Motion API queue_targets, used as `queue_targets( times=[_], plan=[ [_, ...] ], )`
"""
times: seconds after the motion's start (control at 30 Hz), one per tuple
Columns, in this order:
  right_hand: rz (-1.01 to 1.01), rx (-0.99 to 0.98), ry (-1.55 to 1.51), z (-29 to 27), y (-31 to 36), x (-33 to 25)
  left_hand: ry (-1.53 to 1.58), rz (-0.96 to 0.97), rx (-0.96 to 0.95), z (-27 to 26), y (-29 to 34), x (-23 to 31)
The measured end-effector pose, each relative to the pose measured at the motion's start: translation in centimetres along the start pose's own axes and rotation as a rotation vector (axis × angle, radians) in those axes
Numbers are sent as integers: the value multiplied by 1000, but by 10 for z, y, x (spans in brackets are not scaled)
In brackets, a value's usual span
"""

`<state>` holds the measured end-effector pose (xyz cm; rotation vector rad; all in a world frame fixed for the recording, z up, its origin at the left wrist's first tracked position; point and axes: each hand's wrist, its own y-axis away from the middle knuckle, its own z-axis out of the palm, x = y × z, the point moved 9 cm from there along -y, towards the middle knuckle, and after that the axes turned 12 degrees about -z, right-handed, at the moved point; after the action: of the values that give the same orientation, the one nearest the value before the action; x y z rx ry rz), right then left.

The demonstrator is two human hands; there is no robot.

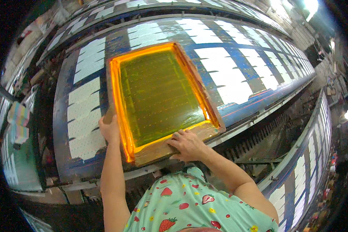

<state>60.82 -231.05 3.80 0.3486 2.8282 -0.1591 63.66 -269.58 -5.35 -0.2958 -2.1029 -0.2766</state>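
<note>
Framed screen (160, 96), olive mesh inside an orange-edged wooden border, over the long blue table (241, 110), with its near rail at the table's front edge; whether resting or lifted, cannot tell. Left hand (110, 130) closed on the left rail (fingertips hidden behind the wood). Right hand (187, 145) curled over the near rail, fingers bent on top, grip underneath not visible. Just left of the screen, dotted white pieces (84, 123), with faint rows of specks; to the right, plain-looking white pieces (226, 73), under some glare. Judging by that contrast, probably partway along: leftward pieces perhaps done, rightward ones perhaps left to do, though too faint to be sure. Under the mesh, nothing clear enough to call finished or not. On a neighbouring table (290, 185), similar white rows, state likewise uncertain.
</note>
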Motion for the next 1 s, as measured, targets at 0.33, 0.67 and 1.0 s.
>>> queue_targets(
  times=[0.33, 0.67, 1.0],
  plan=[
    [98, 474, -72, -73, 119, 124, 119, -8, 1, 6, -16, -18],
    [763, 490, -1058, 6, 215, 250, 71, -102, -40, 7, -27, -29],
    [868, 517, -847, 17, 201, 243, -82, -199, 53, 3, -14, -24]
  ],
)
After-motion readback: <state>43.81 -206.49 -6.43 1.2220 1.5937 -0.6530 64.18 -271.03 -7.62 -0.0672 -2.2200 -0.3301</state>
